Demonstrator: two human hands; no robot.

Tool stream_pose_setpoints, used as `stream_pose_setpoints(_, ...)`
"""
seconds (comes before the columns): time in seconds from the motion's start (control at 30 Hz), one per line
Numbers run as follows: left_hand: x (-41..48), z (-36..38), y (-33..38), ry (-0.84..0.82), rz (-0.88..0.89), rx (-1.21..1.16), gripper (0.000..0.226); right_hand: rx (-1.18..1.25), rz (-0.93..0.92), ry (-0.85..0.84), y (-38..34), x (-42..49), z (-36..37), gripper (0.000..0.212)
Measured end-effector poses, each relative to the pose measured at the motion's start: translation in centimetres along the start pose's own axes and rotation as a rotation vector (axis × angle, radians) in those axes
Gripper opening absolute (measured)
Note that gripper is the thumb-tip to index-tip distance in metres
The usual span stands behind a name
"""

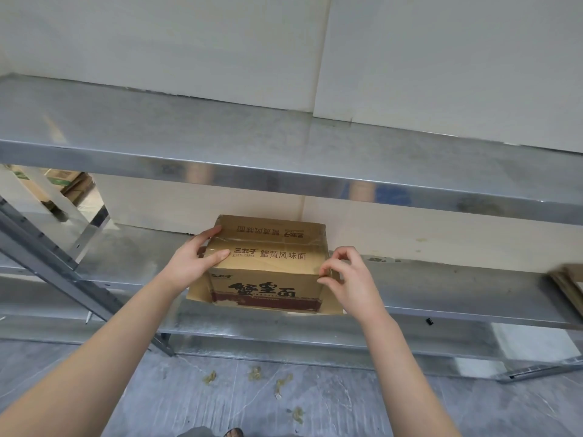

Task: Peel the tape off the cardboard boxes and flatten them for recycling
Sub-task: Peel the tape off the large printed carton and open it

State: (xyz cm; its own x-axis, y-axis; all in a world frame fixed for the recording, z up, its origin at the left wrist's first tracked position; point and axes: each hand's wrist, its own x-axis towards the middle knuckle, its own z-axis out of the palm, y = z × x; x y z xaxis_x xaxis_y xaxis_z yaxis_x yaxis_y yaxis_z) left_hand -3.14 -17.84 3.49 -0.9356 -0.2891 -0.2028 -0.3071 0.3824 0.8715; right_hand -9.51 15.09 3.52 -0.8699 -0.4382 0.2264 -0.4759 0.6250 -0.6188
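Galvanised metal shelving (284, 146) is set against a pale wall, above a grey marbled floor on which small crumpled scraps (255, 372) are scattered. On the middle shelf (441, 298), near its front edge, a brown cardboard box (268, 272) is stood. Its top is printed with dark Chinese characters in two rows, one row upside down, and large dark characters above a dark red band are shown on its front face. A strip of clear tape (268, 241) is seen along the top seam, glossy and slightly wrinkled. At the base, loose flaps are splayed out on both sides. The box's upper left corner is gripped by the left hand (189, 263), with one digit laid flat on the top face. The near right top corner is pinched between thumb and forefinger of the right hand (347, 279); whether tape or cardboard is caught there cannot be told. Flattened cardboard (568, 285) is lying at the shelf's far right end.
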Motion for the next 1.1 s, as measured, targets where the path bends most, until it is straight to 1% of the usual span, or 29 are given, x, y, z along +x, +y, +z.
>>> stream_pose_setpoints(0.1, 0.1, -0.1, 0.0, -0.004, -0.007, -0.006, 0.062, -0.048, -0.034, 0.075, -0.1, -0.1, 0.2, 0.010)
stream_pose_setpoints(0.23, 0.0, -0.1, 0.2, 0.006, 0.001, -0.002, 0.059, 0.011, -0.025, 0.078, 0.1, -0.5, 0.3, 0.012)
stream_pose_setpoints(0.3, 0.1, 0.0, 0.2, 0.018, 0.003, 0.002, 0.059, 0.061, 0.017, 0.077, 0.3, -0.6, 0.4, 0.012)
stream_pose_setpoints(0.43, 0.3, 0.2, 0.4, 0.034, 0.003, 0.008, 0.059, 0.231, 0.142, 0.172, 0.6, -0.9, 0.0, 0.017)
stream_pose_setpoints(0.47, 0.4, 0.1, 0.4, 0.030, 0.004, 0.006, 0.059, 0.280, 0.174, 0.156, 0.7, -0.9, -0.2, 0.019)
stream_pose_setpoints(0.53, 0.5, 0.1, 0.3, 0.019, -0.003, -0.001, 0.059, 0.393, 0.233, 0.073, 0.7, -0.9, -0.5, 0.021)
stream_pose_setpoints(0.57, 0.5, 0.0, 0.3, 0.016, -0.008, -0.006, 0.059, 0.412, 0.244, 0.046, 0.9, -0.9, -0.5, 0.023)
stream_pose_setpoints(0.73, 0.5, 0.2, 0.3, 0.017, 0.007, -0.010, 0.059, 0.335, 0.276, 0.008, 0.3, -1.2, 0.4, 0.049)
stream_pose_setpoints(0.77, 0.5, 0.3, 0.3, 0.014, 0.006, -0.010, 0.059, 0.299, 0.270, 0.027, 0.0, -1.2, 0.6, 0.047)
stream_pose_setpoints(0.8, 0.5, 0.3, 0.3, 0.012, 0.005, -0.010, 0.058, 0.280, 0.261, 0.070, 0.0, -1.2, 0.9, 0.040)
stream_pose_setpoints(0.87, 0.5, 0.3, 0.3, 0.010, 0.004, -0.011, 0.057, 0.322, 0.271, 0.150, -0.1, -1.2, 1.0, 0.023)
stream_pose_setpoints(0.9, 0.4, 0.3, 0.3, 0.010, 0.005, -0.011, 0.057, 0.357, 0.286, 0.171, 0.0, -1.3, 0.9, 0.018)
stream_pose_setpoints(1.0, 0.4, 0.4, 0.2, 0.007, 0.005, -0.022, 0.059, 0.376, 0.294, 0.192, 0.7, -1.7, 0.3, 0.010)
stream_pose_setpoints(1.1, 0.4, 0.3, 0.1, -0.007, 0.001, -0.044, 0.060, 0.470, 0.376, 0.177, 1.8, -1.4, -0.3, 0.010)
